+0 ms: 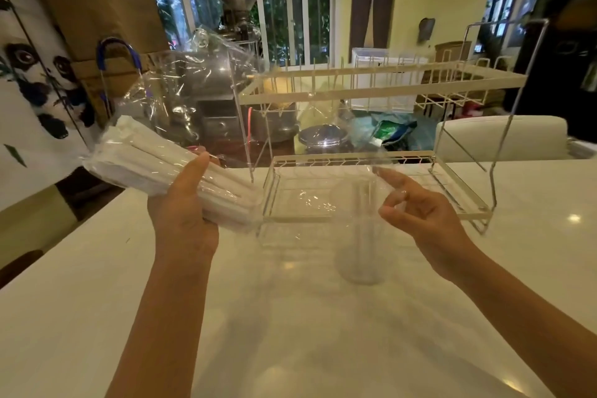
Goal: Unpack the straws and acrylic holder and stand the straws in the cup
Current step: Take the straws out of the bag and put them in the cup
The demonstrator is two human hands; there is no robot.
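Note:
My left hand [181,203] grips a bundle of white paper-wrapped straws [155,165] inside a clear plastic bag [181,87]. The bundle tilts up to the left, and the crinkled loose end of the bag billows above it. A clear acrylic cup [355,242] stands upright on the white table [290,333], blurred behind the film. My right hand [420,210] hovers just right of the cup's top. Its index finger is stretched out, and the thumb and middle finger seem to pinch the bag's thin film.
A two-tier cream wire dish rack [381,87] stands on the table right behind the cup and my hands. Beyond it are metal pots [323,136], a grinder machine [239,10] and a white chair back [500,136]. A panda poster [29,74] is at the left.

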